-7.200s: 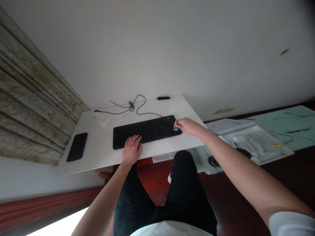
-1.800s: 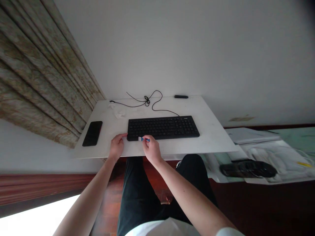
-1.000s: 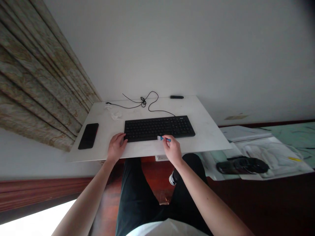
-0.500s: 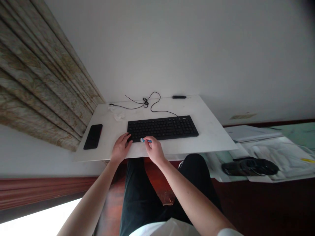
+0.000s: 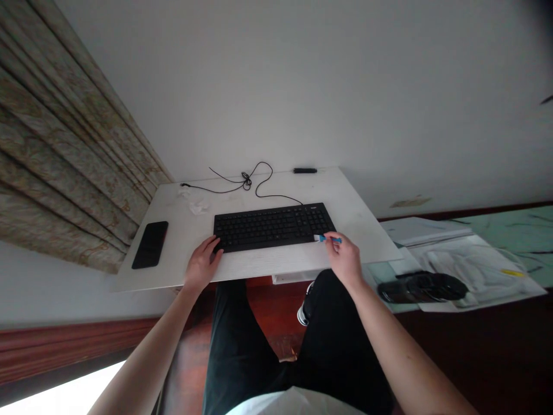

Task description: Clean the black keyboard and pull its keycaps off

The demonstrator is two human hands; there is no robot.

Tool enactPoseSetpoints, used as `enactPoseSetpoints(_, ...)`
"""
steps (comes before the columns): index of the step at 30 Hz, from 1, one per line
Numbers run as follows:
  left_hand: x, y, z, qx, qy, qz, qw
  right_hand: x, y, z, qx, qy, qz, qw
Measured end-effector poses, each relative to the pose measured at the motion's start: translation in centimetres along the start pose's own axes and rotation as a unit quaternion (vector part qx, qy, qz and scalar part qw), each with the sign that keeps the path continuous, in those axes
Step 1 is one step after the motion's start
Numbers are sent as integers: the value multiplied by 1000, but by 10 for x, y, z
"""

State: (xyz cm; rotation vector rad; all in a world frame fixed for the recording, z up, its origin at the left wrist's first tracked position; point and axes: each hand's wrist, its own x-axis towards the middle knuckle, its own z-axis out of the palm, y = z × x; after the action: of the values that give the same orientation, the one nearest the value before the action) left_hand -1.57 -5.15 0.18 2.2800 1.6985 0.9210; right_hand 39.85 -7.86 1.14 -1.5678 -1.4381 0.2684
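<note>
A black keyboard (image 5: 268,226) lies on the white table (image 5: 254,264). At its left end, my left hand (image 5: 203,263) rests with fingers apart, the fingertips touching the near left corner. My right hand (image 5: 343,255) is at the keyboard's near right corner, its fingers closed on a small blue brush (image 5: 330,238). The brush's pale bristles point left and lie over the keyboard's near edge, below the number keys. From the keyboard's far side a black cable (image 5: 246,182) runs back and lies bundled behind it.
A black phone (image 5: 150,245) lies at the table's left. Crumpled tissue (image 5: 199,206) is behind the keyboard's left end, and a small black object (image 5: 305,170) is by the wall. Right of the table, a glossy black item (image 5: 422,287) lies on white plastic. A patterned curtain (image 5: 64,138) hangs left.
My right hand has moved right with the brush, from the keyboard's left part to its near right corner. My left hand stays at the left end. The view has shifted slightly.
</note>
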Motion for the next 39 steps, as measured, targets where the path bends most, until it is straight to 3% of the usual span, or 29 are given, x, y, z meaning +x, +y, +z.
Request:
enactPoseSetpoints(3,0,1,1,5,1,0,1000,7,12,-19,-27,31,15,999)
enactPoseSetpoints(6,0,2,1,8,3,1,1000,2,2,-9,19,53,25,998)
enactPoseSetpoints(9,1,2,1,8,2,0,1000,-14,-28,32,109,16,23,994)
enactPoseSetpoints(14,1,1,-2,-2,-9,-10,1000,-41,-91,111,192,-118,-33,974)
enactPoseSetpoints(17,2,0,-4,-7,-15,-13,1000,-44,-108,132,171,-129,-57,975)
enactPoseSetpoints(19,2,0,-5,-9,-16,-14,1000,-41,-105,129,149,-117,-64,980)
enactPoseSetpoints(22,2,1,-4,-12,-16,-15,1000,-30,-81,105,110,-93,-72,987)
enactPoseSetpoints(28,1,0,-1,-7,-4,-11,1000,1,-3,11,-14,4,-41,999)
enactPoseSetpoints(32,1,0,0,-3,0,-5,1000,14,22,-31,-56,76,4,996)
enactPoseSetpoints(35,1,1,0,2,0,-4,1000,9,15,-25,-18,82,23,996)
enactPoseSetpoints(39,1,4,-2,3,1,-7,1000,-12,-18,24,95,10,11,995)
